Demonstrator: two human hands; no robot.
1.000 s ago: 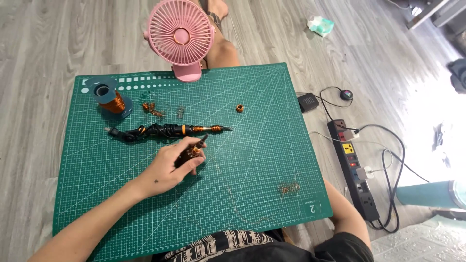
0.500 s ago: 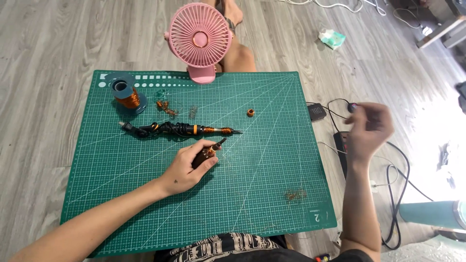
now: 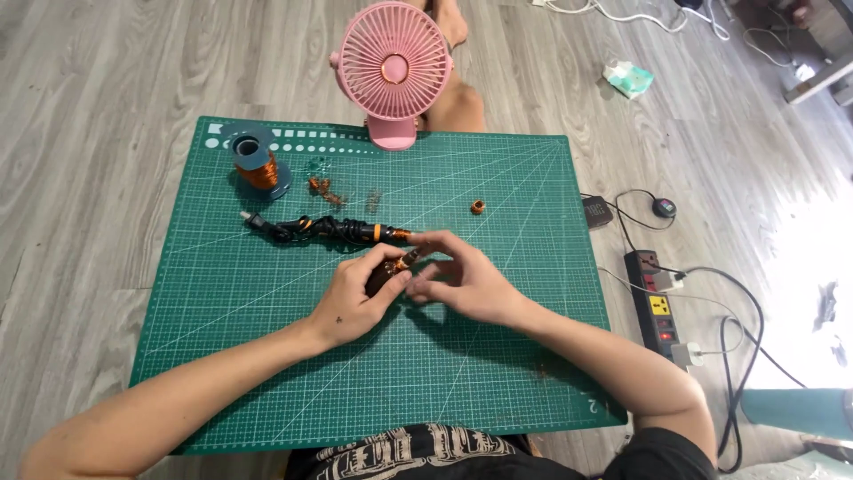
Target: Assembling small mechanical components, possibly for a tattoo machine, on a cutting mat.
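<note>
Head view looks down on a green cutting mat [image 3: 267, 373] laid on a grey wood floor, with both bare forearms reaching in from the bottom edge. Near the mat's middle the left hand [image 3: 355, 298] curls its fingers around a small dark tool with an orange-wound tip [image 3: 397, 264], gripping it so the tip points up and to the right. The right hand [image 3: 462, 280] meets it from the other side, fingers bent and its fingertips touching the tool's tip; whether they pinch it or only rest on it cannot be told. Just beyond the hands lies a black cable with orange bands [image 3: 324, 229], stretched across the mat. Further back stand a spool of copper wire [image 3: 255, 163] on a dark base and, near it, small copper scraps [image 3: 320, 187]. A little copper ring [image 3: 477, 207] lies apart to the right. A pink fan [image 3: 394, 67] stands at the mat's far edge, and a black power strip [image 3: 656, 307] lies on the floor to the right.
</note>
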